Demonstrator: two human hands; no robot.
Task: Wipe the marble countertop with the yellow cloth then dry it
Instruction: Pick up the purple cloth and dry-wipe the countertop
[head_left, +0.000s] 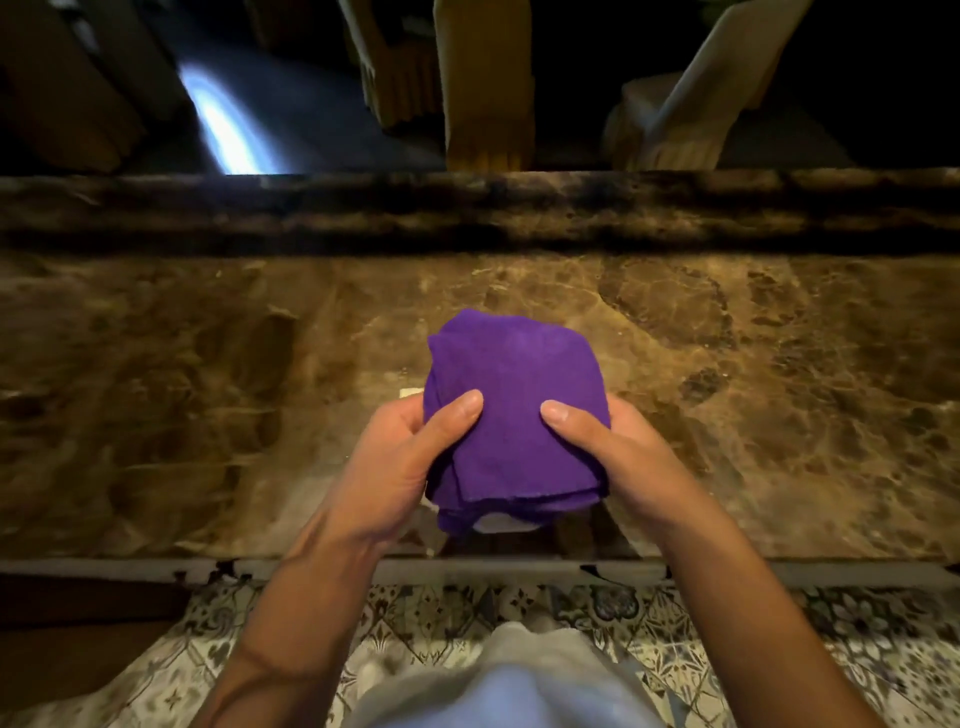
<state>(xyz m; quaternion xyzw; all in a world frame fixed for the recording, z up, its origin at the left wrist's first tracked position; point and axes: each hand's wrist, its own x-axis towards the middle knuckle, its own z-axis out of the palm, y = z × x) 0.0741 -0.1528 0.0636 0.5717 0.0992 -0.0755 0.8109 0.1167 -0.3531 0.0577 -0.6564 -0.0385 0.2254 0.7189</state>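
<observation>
A folded purple cloth (511, 400) is held a little above the brown marble countertop (208, 389), near its front edge. My left hand (395, 462) grips its left side with the thumb on top. My right hand (618, 452) grips its right side the same way. Something white (501, 522) peeks out beneath the cloth's lower edge; I cannot tell what it is. No yellow cloth is in view.
A raised marble ledge (467, 213) runs along the back of the countertop. Beyond it, chair legs (488, 93) stand on a dark floor. Patterned floor tiles (519, 608) lie below the counter's front edge.
</observation>
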